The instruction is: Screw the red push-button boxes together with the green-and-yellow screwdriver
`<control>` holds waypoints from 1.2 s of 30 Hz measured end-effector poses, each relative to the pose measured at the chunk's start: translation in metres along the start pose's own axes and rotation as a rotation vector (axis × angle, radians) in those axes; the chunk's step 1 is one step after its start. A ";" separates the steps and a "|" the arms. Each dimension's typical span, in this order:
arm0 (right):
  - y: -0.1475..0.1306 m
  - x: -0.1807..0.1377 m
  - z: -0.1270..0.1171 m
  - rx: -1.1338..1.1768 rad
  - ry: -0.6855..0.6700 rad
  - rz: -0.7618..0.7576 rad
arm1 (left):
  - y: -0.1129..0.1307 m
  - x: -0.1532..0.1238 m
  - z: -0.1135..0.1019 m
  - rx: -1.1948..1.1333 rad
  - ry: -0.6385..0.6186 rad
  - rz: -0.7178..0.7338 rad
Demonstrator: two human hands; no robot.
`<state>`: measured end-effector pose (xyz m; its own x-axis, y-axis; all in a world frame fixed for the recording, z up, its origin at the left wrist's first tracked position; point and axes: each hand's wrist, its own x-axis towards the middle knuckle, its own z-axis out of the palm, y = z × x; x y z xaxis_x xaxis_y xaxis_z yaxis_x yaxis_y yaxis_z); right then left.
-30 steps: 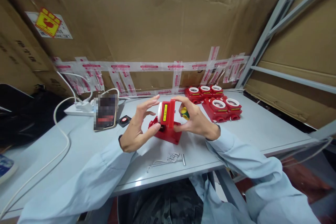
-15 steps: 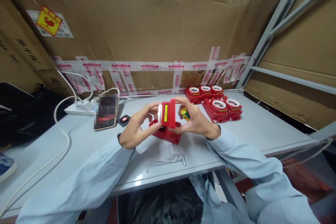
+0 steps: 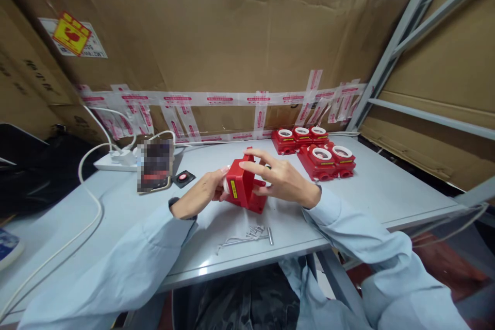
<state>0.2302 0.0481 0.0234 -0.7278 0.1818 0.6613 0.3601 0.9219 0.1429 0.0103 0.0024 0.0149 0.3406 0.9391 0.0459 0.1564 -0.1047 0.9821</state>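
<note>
At the middle of the table (image 3: 367, 191), the left hand (image 3: 199, 198) is clasping the red box (image 3: 240, 189) in a closed grip, while the right hand (image 3: 284, 181) is gripping its top with fingers (image 3: 255, 167) spread; screws (image 3: 253, 230) are lying nearby.

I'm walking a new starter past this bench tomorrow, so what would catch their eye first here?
The bright red housing at the middle of the table, held between the left hand and the right hand, stands out first. Behind it to the right sits a cluster of matching red units with white rings. Loose screws lie near the front edge.
</note>
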 end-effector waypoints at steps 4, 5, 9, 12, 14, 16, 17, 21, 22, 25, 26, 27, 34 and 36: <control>-0.004 0.001 -0.001 -0.092 -0.029 -0.084 | 0.004 -0.001 0.000 0.005 -0.064 -0.037; -0.004 0.001 -0.001 -0.095 -0.025 -0.088 | 0.004 -0.001 -0.001 0.026 -0.064 -0.045; -0.003 0.001 0.002 -0.048 0.021 -0.059 | 0.003 -0.003 -0.006 0.212 0.076 -0.032; 0.000 0.001 0.003 0.067 0.048 0.040 | 0.002 -0.005 -0.007 0.255 0.179 0.191; 0.002 0.001 0.003 0.148 0.066 0.113 | 0.002 -0.006 -0.006 0.224 0.154 0.403; 0.004 0.002 0.002 0.224 0.102 0.150 | 0.002 -0.006 -0.004 0.213 0.093 0.555; 0.004 0.002 0.001 0.260 0.122 0.153 | 0.003 -0.006 -0.003 0.211 0.068 0.596; 0.005 0.003 0.001 0.357 0.138 0.135 | 0.002 -0.004 -0.007 0.181 0.039 0.620; 0.005 0.002 0.001 0.367 0.129 0.137 | 0.001 -0.003 -0.009 0.174 0.041 0.611; 0.005 0.002 0.002 0.372 0.105 0.153 | 0.002 -0.003 -0.014 0.161 0.057 0.568; 0.005 0.002 0.002 0.372 0.100 0.153 | 0.003 -0.004 -0.014 0.150 0.055 0.545; 0.005 0.002 0.002 0.371 0.097 0.145 | 0.003 -0.004 -0.014 0.131 0.047 0.517; 0.003 0.000 0.001 0.118 0.115 0.042 | 0.008 0.003 -0.020 -0.038 0.130 0.321; 0.002 0.000 0.000 0.094 0.126 0.027 | 0.011 0.000 -0.032 0.137 0.212 0.317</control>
<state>0.2309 0.0502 0.0241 -0.6371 0.1682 0.7522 0.3182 0.9463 0.0579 -0.0177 0.0118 0.0311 0.1954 0.8982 0.3937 0.2011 -0.4296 0.8803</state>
